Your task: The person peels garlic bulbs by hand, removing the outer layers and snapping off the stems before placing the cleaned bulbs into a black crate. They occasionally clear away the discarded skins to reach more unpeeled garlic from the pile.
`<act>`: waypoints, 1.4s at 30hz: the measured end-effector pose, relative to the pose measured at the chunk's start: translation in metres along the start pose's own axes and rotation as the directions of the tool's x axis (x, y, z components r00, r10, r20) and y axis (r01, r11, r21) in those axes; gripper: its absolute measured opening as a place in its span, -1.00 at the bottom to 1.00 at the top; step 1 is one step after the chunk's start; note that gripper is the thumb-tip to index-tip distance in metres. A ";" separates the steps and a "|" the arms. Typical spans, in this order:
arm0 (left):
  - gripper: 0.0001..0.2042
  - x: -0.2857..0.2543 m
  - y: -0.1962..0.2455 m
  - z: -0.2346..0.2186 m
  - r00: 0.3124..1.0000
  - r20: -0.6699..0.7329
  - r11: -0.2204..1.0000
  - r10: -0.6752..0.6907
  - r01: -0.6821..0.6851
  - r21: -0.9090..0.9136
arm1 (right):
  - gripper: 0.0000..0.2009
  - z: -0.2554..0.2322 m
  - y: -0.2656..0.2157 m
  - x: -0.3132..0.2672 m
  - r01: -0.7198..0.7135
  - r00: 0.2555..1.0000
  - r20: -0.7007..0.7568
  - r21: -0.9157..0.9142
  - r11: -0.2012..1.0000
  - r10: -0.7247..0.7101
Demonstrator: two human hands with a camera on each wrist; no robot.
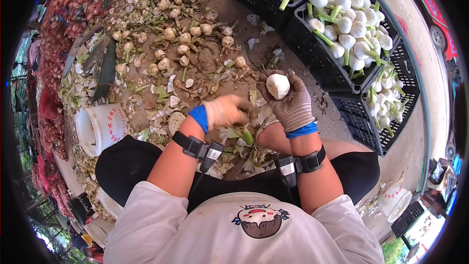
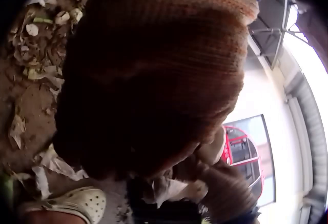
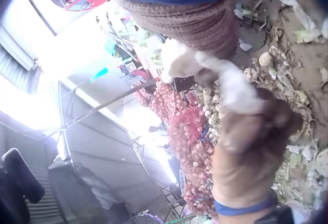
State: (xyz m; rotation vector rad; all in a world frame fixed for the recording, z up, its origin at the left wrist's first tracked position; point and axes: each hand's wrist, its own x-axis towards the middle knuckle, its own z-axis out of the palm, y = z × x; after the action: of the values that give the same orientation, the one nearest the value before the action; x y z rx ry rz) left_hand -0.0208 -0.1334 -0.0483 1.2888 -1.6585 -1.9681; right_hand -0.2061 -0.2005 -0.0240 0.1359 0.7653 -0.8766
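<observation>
A peeled-looking white garlic bulb (image 1: 278, 86) rests in my gloved right hand (image 1: 294, 101), whose fingers curl round it. My gloved left hand (image 1: 227, 111), blurred in the head view, is to the left of the bulb. The right wrist view shows the left hand (image 3: 256, 137) pinching a strip of white skin (image 3: 236, 85) that stretches towards the bulb (image 3: 178, 59) under my right hand (image 3: 184, 24). In the left wrist view the back of my left hand (image 2: 154, 80) is dark and hides its fingertips; a loose white skin (image 2: 166, 189) shows below it.
Black crates (image 1: 317, 66) of stemmed garlic stand at the upper right. Trimmed bulbs (image 1: 183, 49) and scattered skins cover the ground ahead. A white bucket (image 1: 105, 128) is by the left knee, with red net bags (image 1: 49, 88) beyond. A pale clog (image 2: 89, 203) is near the hands.
</observation>
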 end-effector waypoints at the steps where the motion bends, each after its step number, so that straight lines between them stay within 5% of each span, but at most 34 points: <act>1: -0.66 0.008 0.010 0.006 0.987 0.003 0.964 -0.161 0.157 0.213 | -0.75 -0.002 -0.007 0.001 -0.019 0.995 0.099 -0.029 0.999 0.022; 2: -0.61 0.014 0.008 0.011 0.977 -0.004 0.873 -0.214 0.193 0.448 | -0.76 -0.002 -0.016 -0.001 0.039 0.991 0.125 0.031 0.999 -0.042; 4: -0.60 0.023 0.018 0.006 0.919 -0.122 0.890 -0.375 0.394 0.230 | -0.75 0.016 -0.044 -0.021 0.099 0.964 0.219 0.223 0.970 -0.148; 5: -0.61 0.037 0.000 0.001 0.870 -0.379 0.843 -0.315 0.440 0.311 | -0.72 -0.010 -0.071 -0.010 0.285 0.832 0.439 0.190 0.940 -0.341; 6: -0.62 0.052 -0.017 -0.010 0.772 -0.601 0.782 -0.207 0.500 0.373 | -0.71 0.003 -0.091 -0.016 -0.145 0.657 0.710 0.449 0.882 -0.254; 8: -0.59 0.077 -0.030 -0.036 0.699 -0.711 0.675 -0.081 0.563 0.477 | -0.70 0.021 -0.098 -0.033 0.022 0.701 0.636 0.434 0.901 -0.324; 10: -0.59 0.107 -0.047 -0.056 0.790 -0.613 0.463 -0.015 0.548 0.696 | -0.67 0.016 -0.083 -0.017 0.426 0.875 0.254 -0.003 0.905 -0.411; 11: -0.59 0.121 -0.055 -0.065 0.798 -0.603 0.470 -0.008 0.535 0.702 | -0.67 0.011 -0.068 -0.002 0.424 0.905 0.091 -0.139 0.895 -0.415; 13: -0.58 0.147 -0.084 -0.081 0.877 -0.416 0.328 -0.242 0.477 0.815 | -0.71 -0.009 -0.056 0.016 0.345 0.935 0.251 -0.469 0.813 -0.252; 14: -0.58 0.159 -0.105 -0.089 0.881 -0.405 0.336 -0.244 0.469 0.817 | -0.70 0.001 -0.048 0.013 0.258 0.966 0.156 -0.586 0.768 -0.206; 16: -0.62 0.168 -0.145 -0.098 0.784 -0.514 0.520 -0.349 0.618 0.590 | -0.67 -0.005 -0.041 0.023 0.172 0.985 0.098 -0.648 0.742 -0.143; 17: -0.64 0.158 -0.133 -0.094 0.625 -0.643 0.766 -0.443 0.637 0.091 | -0.63 -0.007 -0.032 0.030 0.265 0.960 0.154 -0.778 0.570 -0.235; 18: -0.64 0.148 -0.118 -0.085 0.622 -0.641 0.763 -0.450 0.641 0.087 | -0.59 -0.010 -0.024 0.038 0.345 0.921 0.238 -0.866 0.362 -0.309; 19: -0.67 0.139 -0.107 -0.069 0.769 -0.574 0.935 -0.281 0.354 0.017 | -0.50 -0.020 -0.020 0.044 0.315 0.907 0.260 -0.941 0.123 -0.332; 20: -0.68 0.129 -0.096 -0.050 0.848 -0.526 0.997 -0.065 0.030 -0.075 | -0.50 -0.023 -0.014 0.046 0.319 0.907 0.265 -0.940 0.123 -0.326; 21: -0.70 0.118 -0.084 -0.031 0.850 -0.499 0.941 0.168 -0.289 -0.176 | -0.47 -0.023 -0.006 0.046 0.407 0.821 0.418 -0.906 -0.116 -0.389; 22: -0.70 0.104 -0.068 -0.018 0.774 -0.496 0.776 0.393 -0.569 -0.272 | -0.44 -0.022 -0.001 0.044 0.456 0.710 0.573 -0.817 -0.351 -0.409; 23: -0.68 0.087 -0.041 -0.013 0.897 -0.441 0.713 -0.035 -0.287 -0.639 | -0.41 -0.021 0.000 0.042 0.527 0.702 0.606 -0.795 -0.301 -0.375; 24: -0.68 0.072 0.000 -0.010 0.891 -0.453 0.719 -0.033 -0.294 -0.630 | -0.41 -0.020 0.000 0.037 0.539 0.695 0.616 -0.787 -0.299 -0.370; 25: -0.60 0.060 0.045 -0.007 0.809 -0.504 0.730 -0.303 -0.143 -0.668 | -0.41 -0.020 -0.001 0.032 0.474 0.744 0.569 -0.819 -0.325 -0.350; 26: -0.52 0.052 0.069 -0.003 0.653 -0.528 0.697 -0.542 0.000 -0.717 | -0.41 -0.018 -0.001 0.027 0.406 0.787 0.518 -0.844 -0.352 -0.335; 27: -0.52 0.049 0.064 -0.002 0.649 -0.542 0.708 -0.535 -0.006 -0.706 | -0.32 -0.015 -0.001 0.022 0.437 0.743 0.570 -0.810 -0.390 -0.351; 28: -0.50 0.046 0.061 -0.004 0.700 -0.640 0.863 -0.317 -0.066 -0.500 | -0.32 -0.009 -0.001 0.013 0.450 0.732 0.581 -0.805 -0.386 -0.356; 29: -0.47 0.043 0.059 -0.004 0.734 -0.675 0.955 -0.079 -0.139 -0.263 | -0.26 -0.001 -0.003 0.002 0.357 0.829 0.479 -0.851 -0.385 -0.290; 30: -0.47 0.038 0.056 -0.001 0.733 -0.677 0.959 -0.069 -0.138 -0.248 | -0.19 0.003 -0.003 -0.006 0.256 0.906 0.361 -0.884 -0.391 -0.223; 33: -0.52 0.021 0.076 0.003 0.815 -0.572 0.954 -0.092 0.236 0.183 | -0.10 0.009 -0.001 -0.020 0.267 0.926 0.355 -0.858 -0.438 -0.131; 39: -0.58 -0.003 0.071 0.011 0.809 -0.580 0.944 -0.096 0.259 0.205 | -0.13 0.003 0.001 -0.029 0.348 0.921 0.390 -0.794 -0.499 0.023; 41: -0.60 -0.010 0.071 0.013 0.793 -0.605 0.949 -0.068 0.238 0.206 | -0.23 -0.006 0.007 -0.023 0.679 0.674 0.736 -0.651 -0.339 -0.064; 42: -0.61 -0.015 0.072 0.015 0.766 -0.639 0.976 -0.072 0.185 0.112 | -0.23 -0.009 0.009 -0.021 0.682 0.672 0.738 -0.648 -0.339 -0.059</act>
State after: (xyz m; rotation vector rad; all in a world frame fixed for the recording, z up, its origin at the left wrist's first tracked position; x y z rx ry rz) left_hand -0.0475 -0.1356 0.0215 1.9054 -1.4228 -1.2282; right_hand -0.2129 -0.1775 -0.0181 -1.9877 0.8680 -0.6385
